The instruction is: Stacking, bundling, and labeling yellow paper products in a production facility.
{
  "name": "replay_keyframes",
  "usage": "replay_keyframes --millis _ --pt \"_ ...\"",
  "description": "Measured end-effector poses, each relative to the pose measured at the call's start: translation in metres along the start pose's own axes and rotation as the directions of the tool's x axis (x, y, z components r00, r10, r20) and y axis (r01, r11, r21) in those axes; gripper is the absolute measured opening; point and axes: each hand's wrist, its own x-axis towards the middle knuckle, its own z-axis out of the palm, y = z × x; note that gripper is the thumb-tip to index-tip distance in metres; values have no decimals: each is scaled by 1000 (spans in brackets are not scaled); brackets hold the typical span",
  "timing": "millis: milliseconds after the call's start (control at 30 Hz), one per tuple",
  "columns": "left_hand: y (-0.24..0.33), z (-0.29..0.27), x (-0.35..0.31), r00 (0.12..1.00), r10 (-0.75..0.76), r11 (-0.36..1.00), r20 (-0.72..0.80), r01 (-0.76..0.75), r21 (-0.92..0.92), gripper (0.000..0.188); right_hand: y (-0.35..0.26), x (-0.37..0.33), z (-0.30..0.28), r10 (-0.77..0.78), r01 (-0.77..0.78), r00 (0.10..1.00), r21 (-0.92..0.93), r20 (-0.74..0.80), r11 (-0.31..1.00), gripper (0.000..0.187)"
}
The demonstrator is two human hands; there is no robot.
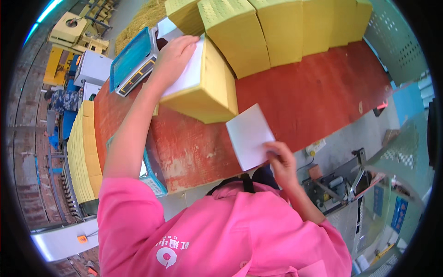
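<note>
My left hand (175, 60) lies over the far left edge of a white sheet (190, 76), its fingers stretched out along the paper. That sheet covers the top of a tall block of stacked yellow paper (203, 101) on the red table. In my right hand (281, 159), at the table's near edge, is a white paper sheet (250, 136), pinched by its right side between thumb and fingers. It is tilted and clear of the block.
More yellow paper stacks (281, 34) line the back of the red table (314, 97). A weighing scale (134, 62) with a blue tray stands at the left. Yellow stacks (83, 157) rise beyond the left edge. Machinery (341, 184) stands at the right; a person (64, 99) is at far left.
</note>
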Motion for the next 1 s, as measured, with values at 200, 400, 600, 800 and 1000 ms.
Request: replay_keyframes --millis 200,400,600,800,1000 --pt "92 -45 -127 972 165 977 166 -138 -165 33 34 -79 -35 313 -179 930 506 -194 844 60" --pt "112 -71 -191 907 377 919 188 -339 -202 40 131 -159 11 415 -246 909 839 26 485 27" --pt "117 -66 -198 904 427 904 -24 -426 42 43 119 -143 89 244 -249 961 801 132 544 44" --pt "108 -58 -213 966 171 982 195 -151 -113 48 102 -144 129 288 -214 957 757 36 618 32" --pt "98 -42 -217 925 91 839 370 129 -528 43 61 -182 123 235 -86 955 591 -179 802 21"
